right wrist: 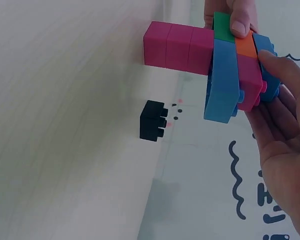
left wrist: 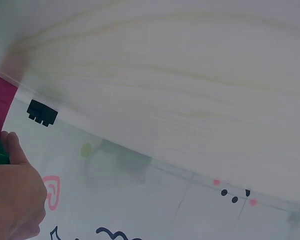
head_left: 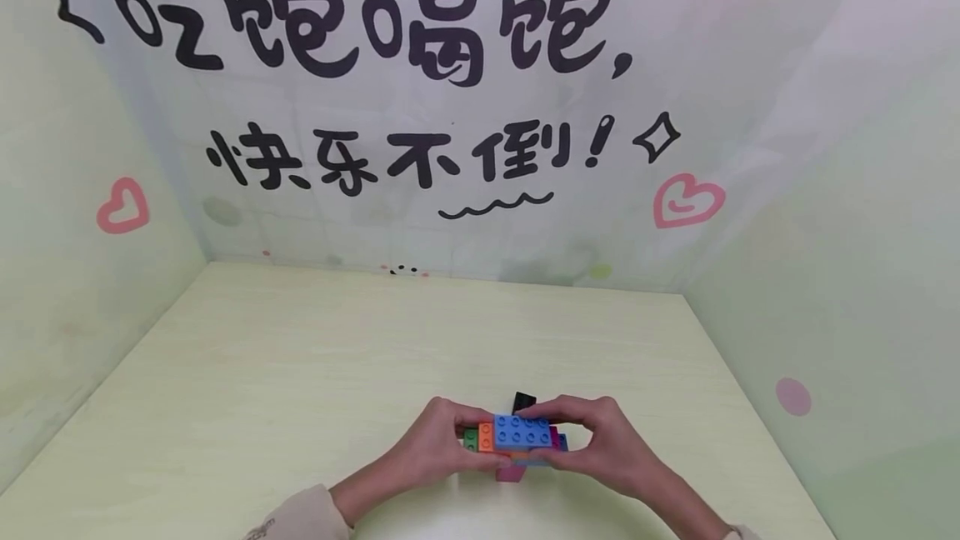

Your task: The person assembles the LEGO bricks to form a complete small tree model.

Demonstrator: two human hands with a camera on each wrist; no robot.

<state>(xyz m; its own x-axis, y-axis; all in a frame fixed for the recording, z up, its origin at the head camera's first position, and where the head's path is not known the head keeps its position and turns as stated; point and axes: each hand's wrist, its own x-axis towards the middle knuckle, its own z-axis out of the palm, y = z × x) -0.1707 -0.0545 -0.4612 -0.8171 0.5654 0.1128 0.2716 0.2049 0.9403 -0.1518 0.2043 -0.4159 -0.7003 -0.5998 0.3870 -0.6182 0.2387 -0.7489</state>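
Pale tabletop [head_left: 300, 357] between light side walls [head_left: 855, 273] — back wall [head_left: 405, 240] bearing black Chinese lettering [head_left: 425, 169], pink heart [head_left: 687, 202].

Pale tabletop [head_left: 337, 357], printed back wall [head_left: 390, 236], black lettering [head_left: 423, 140], two pink hearts [head_left: 688, 201]

Left sleeve [head_left: 306, 515] beige, small brownish marking [head_left: 261, 530]; right sleeve [head_left: 741, 532] pale, only edge showing; fingers [head_left: 566, 408] bare.

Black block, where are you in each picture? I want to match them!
Head: the black block is low, right of the middle, just above the held blue brick.
Left wrist: near the left edge, about halfway down.
Right wrist: close to the middle.
Shared landmark: the pink bricks sticking out of the build.
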